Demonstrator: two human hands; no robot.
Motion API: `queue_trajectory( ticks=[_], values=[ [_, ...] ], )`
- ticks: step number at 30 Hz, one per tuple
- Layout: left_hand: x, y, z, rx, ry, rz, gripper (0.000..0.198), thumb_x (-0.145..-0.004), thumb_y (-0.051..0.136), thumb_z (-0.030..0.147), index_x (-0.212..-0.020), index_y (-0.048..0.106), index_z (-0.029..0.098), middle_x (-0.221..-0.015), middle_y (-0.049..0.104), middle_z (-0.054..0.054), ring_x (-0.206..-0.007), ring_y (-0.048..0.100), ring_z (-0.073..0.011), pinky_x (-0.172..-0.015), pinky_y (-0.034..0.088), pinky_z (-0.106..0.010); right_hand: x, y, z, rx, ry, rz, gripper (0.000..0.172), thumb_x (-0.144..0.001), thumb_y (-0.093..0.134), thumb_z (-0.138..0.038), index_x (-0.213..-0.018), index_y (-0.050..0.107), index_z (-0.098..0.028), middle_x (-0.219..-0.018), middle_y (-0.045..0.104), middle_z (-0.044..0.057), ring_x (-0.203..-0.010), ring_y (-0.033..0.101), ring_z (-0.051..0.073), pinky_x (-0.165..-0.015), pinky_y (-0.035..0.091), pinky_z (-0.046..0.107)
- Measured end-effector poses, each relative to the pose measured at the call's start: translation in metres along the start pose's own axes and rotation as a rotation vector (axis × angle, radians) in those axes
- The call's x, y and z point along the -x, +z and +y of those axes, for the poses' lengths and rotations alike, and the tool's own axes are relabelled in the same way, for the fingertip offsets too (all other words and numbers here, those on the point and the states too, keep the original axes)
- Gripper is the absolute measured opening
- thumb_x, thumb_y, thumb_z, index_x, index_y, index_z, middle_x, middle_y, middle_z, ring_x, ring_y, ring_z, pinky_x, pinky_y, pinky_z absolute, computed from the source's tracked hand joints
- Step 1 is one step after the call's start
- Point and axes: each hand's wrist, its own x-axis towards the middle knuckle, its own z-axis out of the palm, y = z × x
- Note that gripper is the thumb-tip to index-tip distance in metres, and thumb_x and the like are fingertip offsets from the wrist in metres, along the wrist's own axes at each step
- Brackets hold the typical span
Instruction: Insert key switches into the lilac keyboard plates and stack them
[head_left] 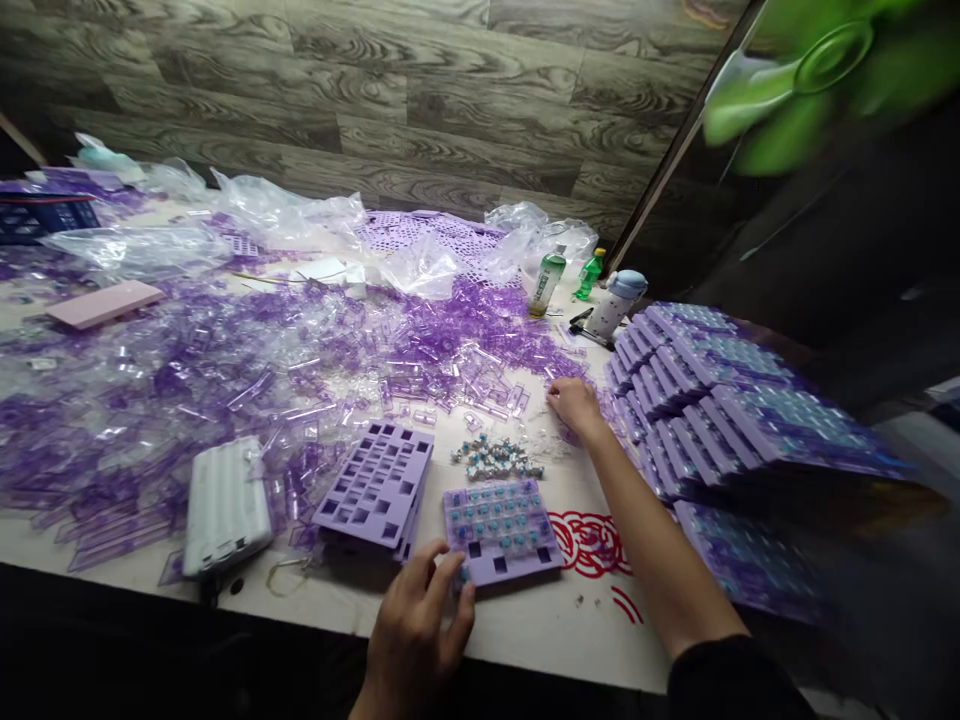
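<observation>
Purple keyboard plate (pixel 502 530), partly filled with blue-topped switches (pixel 487 525), lies near the table's (pixel 525 640) front edge; light, stiff, take by rim. Left hand (pixel 416 630) open, fingertips (pixel 466 597) on its corner; right hand (pixel 574 408) curled beside loose switches (pixel 495 458), grip unclear.

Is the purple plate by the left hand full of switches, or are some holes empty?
Partly filled: the purple plate holds blue-topped switches in most sockets, but square holes are open along its lower edge.
</observation>
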Motion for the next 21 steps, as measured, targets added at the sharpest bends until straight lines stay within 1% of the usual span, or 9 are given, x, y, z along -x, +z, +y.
queue_trajectory(
  ticks=[4,7,12,14,15,16,18,19,21],
  values=[
    [0.000,0.001,0.000,-0.006,0.008,0.000,0.022,-0.082,0.051,0.021,-0.104,0.056,0.018,-0.104,0.057,-0.011,-0.090,0.058,-0.0201,-0.076,0.050,-0.031,0.005,0.000,0.001,-0.024,-0.037,-0.005,0.012,-0.079,0.057,-0.018,-0.080,0.069,-0.020,-0.092,0.066,0.003,-0.089,0.057,0.017,-0.077,0.038,0.024],
    [-0.001,0.001,0.001,-0.015,0.001,0.011,0.021,-0.082,0.050,0.020,-0.103,0.055,0.018,-0.102,0.058,-0.010,-0.091,0.059,-0.0204,-0.077,0.050,-0.032,0.006,-0.002,0.003,-0.044,-0.051,-0.010,0.011,-0.079,0.058,-0.019,-0.080,0.069,-0.020,-0.091,0.066,0.003,-0.089,0.057,0.018,-0.077,0.038,0.025],
    [-0.001,0.000,0.000,-0.031,0.042,0.011,0.025,-0.081,0.051,0.020,-0.106,0.055,0.018,-0.103,0.059,-0.011,-0.092,0.060,-0.0207,-0.076,0.052,-0.030,0.002,-0.004,-0.001,-0.068,-0.018,0.039,0.021,-0.084,0.054,-0.021,-0.100,0.067,-0.019,-0.097,0.066,0.007,-0.095,0.056,0.024,-0.083,0.039,0.033],
    [-0.001,-0.001,-0.002,-0.036,0.071,0.015,0.027,-0.081,0.052,0.021,-0.107,0.055,0.016,-0.103,0.059,-0.011,-0.092,0.060,-0.0211,-0.076,0.052,-0.031,0.002,-0.006,-0.007,-0.079,-0.025,0.051,0.023,-0.084,0.054,-0.022,-0.104,0.065,-0.020,-0.097,0.066,0.007,-0.093,0.057,0.023,-0.084,0.039,0.033],
    [-0.001,0.000,-0.003,-0.037,0.087,0.014,0.027,-0.080,0.052,0.021,-0.107,0.055,0.016,-0.103,0.059,-0.012,-0.092,0.060,-0.0211,-0.076,0.052,-0.030,0.002,-0.009,-0.012,-0.086,-0.040,0.065,0.024,-0.085,0.054,-0.022,-0.107,0.064,-0.021,-0.101,0.065,0.006,-0.095,0.057,0.022,-0.086,0.039,0.032],
    [0.000,0.000,-0.005,-0.039,0.107,0.013,0.027,-0.080,0.053,0.021,-0.107,0.055,0.015,-0.103,0.059,-0.012,-0.091,0.060,-0.0210,-0.075,0.052,-0.030,0.003,-0.012,-0.018,-0.092,-0.058,0.089,0.028,-0.086,0.052,-0.022,-0.113,0.061,-0.022,-0.109,0.062,0.005,-0.102,0.054,0.021,-0.089,0.038,0.031],
    [0.000,0.001,-0.007,-0.049,0.140,0.009,0.028,-0.080,0.054,0.020,-0.107,0.055,0.015,-0.103,0.059,-0.012,-0.091,0.060,-0.0204,-0.074,0.052,-0.030,0.003,-0.022,-0.032,-0.098,-0.096,0.180,0.038,-0.090,0.045,-0.023,-0.128,0.047,-0.023,-0.128,0.049,0.005,-0.119,0.042,0.020,-0.097,0.032,0.032],
    [0.000,0.002,-0.008,-0.056,0.148,0.011,0.028,-0.080,0.054,0.019,-0.108,0.056,0.015,-0.103,0.059,-0.011,-0.091,0.060,-0.0203,-0.075,0.052,-0.029,0.004,-0.028,-0.041,-0.096,-0.125,0.250,0.042,-0.091,0.042,-0.022,-0.133,0.040,-0.022,-0.134,0.043,0.006,-0.124,0.035,0.020,-0.099,0.029,0.033],
    [0.000,0.002,-0.009,-0.070,0.145,0.014,0.028,-0.081,0.054,0.020,-0.109,0.055,0.016,-0.103,0.060,-0.011,-0.092,0.060,-0.0204,-0.076,0.052,-0.030,0.010,-0.041,-0.057,-0.086,-0.208,0.440,0.045,-0.091,0.038,-0.019,-0.136,0.036,-0.018,-0.139,0.035,0.009,-0.130,0.024,0.022,-0.102,0.026,0.037]
  ],
)
